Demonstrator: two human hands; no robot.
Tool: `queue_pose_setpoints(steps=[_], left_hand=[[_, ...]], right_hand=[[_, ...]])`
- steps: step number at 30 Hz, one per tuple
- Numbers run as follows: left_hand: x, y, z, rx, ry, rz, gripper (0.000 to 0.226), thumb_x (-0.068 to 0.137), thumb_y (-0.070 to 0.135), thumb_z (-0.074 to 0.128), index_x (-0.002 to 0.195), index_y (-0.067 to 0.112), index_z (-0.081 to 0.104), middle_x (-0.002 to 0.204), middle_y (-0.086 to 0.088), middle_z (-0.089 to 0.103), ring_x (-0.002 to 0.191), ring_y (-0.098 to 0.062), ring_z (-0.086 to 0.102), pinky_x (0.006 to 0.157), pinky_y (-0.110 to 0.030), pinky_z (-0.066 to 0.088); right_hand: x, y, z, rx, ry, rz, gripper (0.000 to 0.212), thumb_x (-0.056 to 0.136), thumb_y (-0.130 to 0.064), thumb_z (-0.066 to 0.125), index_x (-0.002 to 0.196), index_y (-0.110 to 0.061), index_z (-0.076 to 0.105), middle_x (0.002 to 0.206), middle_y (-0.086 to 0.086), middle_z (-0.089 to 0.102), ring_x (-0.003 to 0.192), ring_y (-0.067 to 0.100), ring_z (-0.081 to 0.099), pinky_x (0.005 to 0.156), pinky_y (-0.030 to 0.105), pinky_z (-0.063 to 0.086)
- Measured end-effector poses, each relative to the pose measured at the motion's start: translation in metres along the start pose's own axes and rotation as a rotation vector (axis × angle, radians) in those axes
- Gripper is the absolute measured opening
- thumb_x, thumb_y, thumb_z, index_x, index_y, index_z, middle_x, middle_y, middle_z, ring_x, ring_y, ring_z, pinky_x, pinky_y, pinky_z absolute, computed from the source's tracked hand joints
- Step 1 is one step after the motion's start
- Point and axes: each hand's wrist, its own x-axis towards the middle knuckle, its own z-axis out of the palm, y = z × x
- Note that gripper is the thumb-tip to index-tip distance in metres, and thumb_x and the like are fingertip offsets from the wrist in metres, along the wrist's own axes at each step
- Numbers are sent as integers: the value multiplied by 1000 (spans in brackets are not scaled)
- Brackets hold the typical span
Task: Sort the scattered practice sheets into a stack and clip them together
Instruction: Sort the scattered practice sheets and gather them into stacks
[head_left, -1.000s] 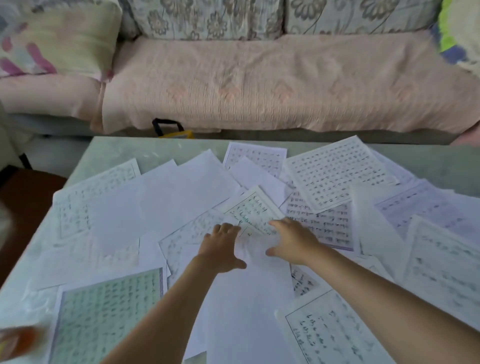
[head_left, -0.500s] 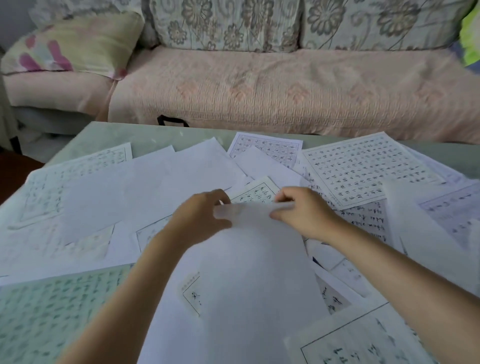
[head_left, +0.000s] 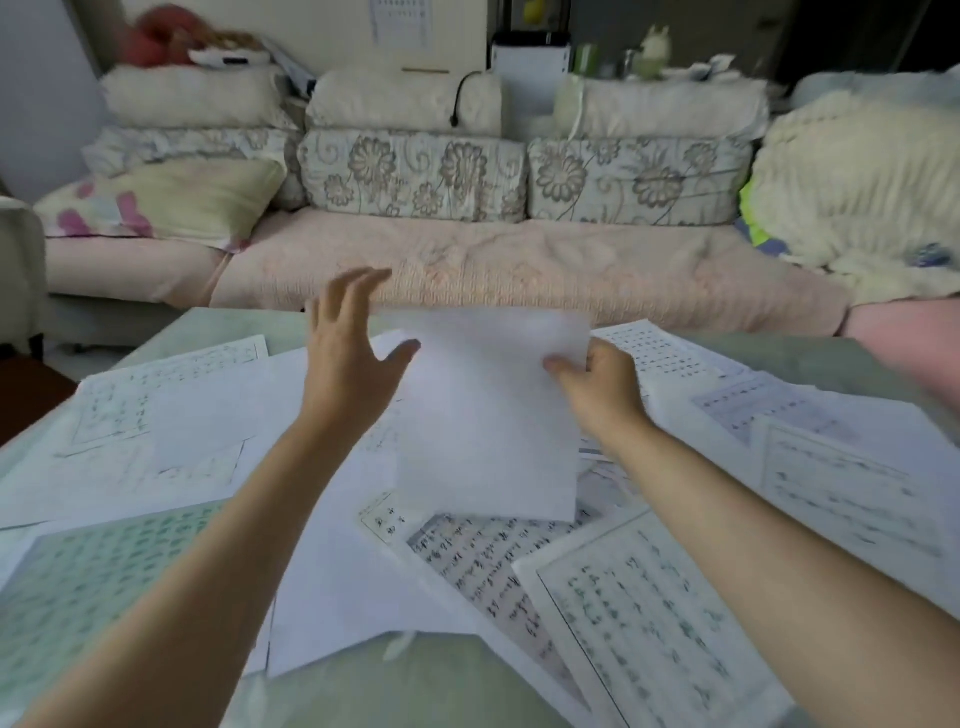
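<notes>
The right hand has its grip pinched on the far right corner of a blank sheet and holds it raised over the middle of the tabletop, above the scattered practice sheets. The sheet's long axis runs from far edge to near edge. The left hand is spread, grip released, just beside the sheet's far left corner, so it is likely the nearer hand to take that free corner.

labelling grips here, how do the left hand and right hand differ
The left hand is open with fingers spread and grips nothing; the right hand pinches the blank sheet at its right edge. The left hand's fingers point up toward the sofa; the right hand's curl round that sheet. Both hover above the scattered sheets.
</notes>
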Motion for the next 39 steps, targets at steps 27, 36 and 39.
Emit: queue_pose_setpoints(steps=[27, 36, 39], left_hand=[[-130, 159, 145, 190, -1070, -293, 63, 72, 39, 77, 119, 5, 52, 117, -10, 56, 101, -22, 58, 82, -33, 52], [-122, 123, 107, 53, -741, -449, 23, 88, 22, 62, 108, 10, 59, 105, -7, 64, 91, -25, 57, 74, -30, 44], [-126, 103, 92, 189, -710, -469, 19, 85, 12, 55, 103, 8, 57, 96, -7, 62, 84, -25, 55, 70, -30, 45]], right_hand=[[-161, 134, -160, -1043, -375, 106, 61, 95, -62, 36, 151, -42, 22, 165, 5, 7, 150, 26, 6, 120, 46, 10], [-142, 122, -169, -949, -200, 140, 64, 102, -48, 35, 156, -18, 18, 164, 10, 12, 151, 28, 10, 121, 47, 13], [-135, 130, -185, -1052, -181, 193, 56, 100, -37, 37, 151, -18, 27, 159, 9, 19, 147, 29, 16, 116, 49, 21]])
